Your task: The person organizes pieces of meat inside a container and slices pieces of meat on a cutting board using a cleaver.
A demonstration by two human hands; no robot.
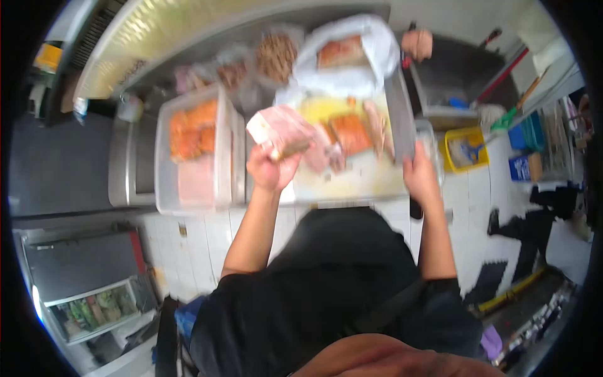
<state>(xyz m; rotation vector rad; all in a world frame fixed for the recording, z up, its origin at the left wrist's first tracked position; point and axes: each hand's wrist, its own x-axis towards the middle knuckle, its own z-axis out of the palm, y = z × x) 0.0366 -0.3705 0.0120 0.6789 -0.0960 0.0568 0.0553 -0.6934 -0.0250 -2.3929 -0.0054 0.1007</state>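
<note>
My left hand [275, 171] is closed around the lower end of a pale pink slab of meat [282, 125], lifted above the left part of the cutting board [370, 182]. My right hand [422, 179] grips a wide-bladed knife [400, 116] at the board's right side, its grey blade pointing away from me. On the yellow-stained board lie an orange-brown slab of meat [350, 133] and pale strips [377, 125]. Left of the board, a clear plastic bin [160, 144] holds orange pieces [191, 129] and a pale slab [196, 182]. Blur hides the fine detail of the meat.
Behind the board, a white plastic bag [308, 75] holds another brownish slab [342, 53]. Bags of small brown pieces [276, 56] stand beside it. At right are a metal sink [449, 88] and a yellow basin [451, 157]. A dark counter [59, 157] lies far left.
</note>
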